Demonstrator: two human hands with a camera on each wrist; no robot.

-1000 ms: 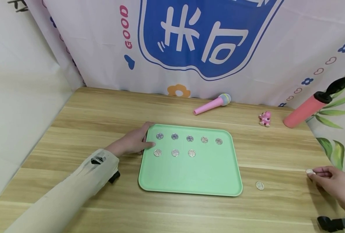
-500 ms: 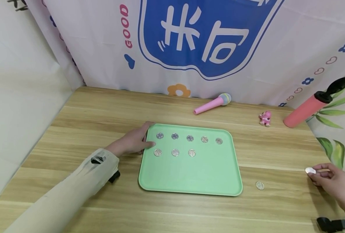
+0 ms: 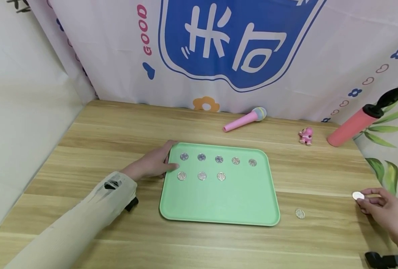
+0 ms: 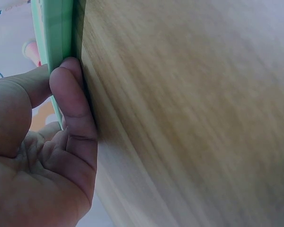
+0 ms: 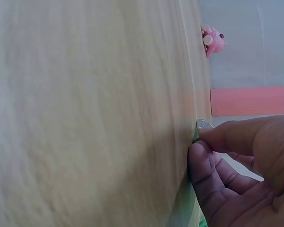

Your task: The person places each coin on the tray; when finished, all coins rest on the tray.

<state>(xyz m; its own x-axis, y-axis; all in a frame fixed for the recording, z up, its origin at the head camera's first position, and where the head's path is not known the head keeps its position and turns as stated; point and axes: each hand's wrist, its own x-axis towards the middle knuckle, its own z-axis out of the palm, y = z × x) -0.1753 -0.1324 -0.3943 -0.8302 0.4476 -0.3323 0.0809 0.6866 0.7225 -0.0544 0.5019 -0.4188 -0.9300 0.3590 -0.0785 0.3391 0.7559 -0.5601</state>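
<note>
My left hand (image 3: 154, 161) grips the left rim of a mint-green tray (image 3: 219, 205), its thumb over the edge. In the left wrist view, fingers (image 4: 75, 101) curl against the side of the tray (image 4: 59, 28). Several silvery coins (image 3: 219, 159) form a back row on the tray, with three coins (image 3: 202, 176) in a row in front of them. At the far right my right hand (image 3: 385, 211) pinches a shiny coin (image 3: 358, 196) between thumb and fingers, above the tabletop. Another coin (image 3: 300, 213) lies on the wood between the tray and that hand.
Behind the tray lies a pink toy microphone (image 3: 244, 120). A small pink figurine (image 3: 305, 136) and a coral-red hand pump (image 3: 353, 127) with a black top stand at the back right of the wooden table (image 3: 118, 127). A printed cloth (image 3: 118, 56) hangs along the back edge.
The coin in my right hand has tilted and now shows its bright face more fully. My left hand, the tray and the other coins look unmoved.
</note>
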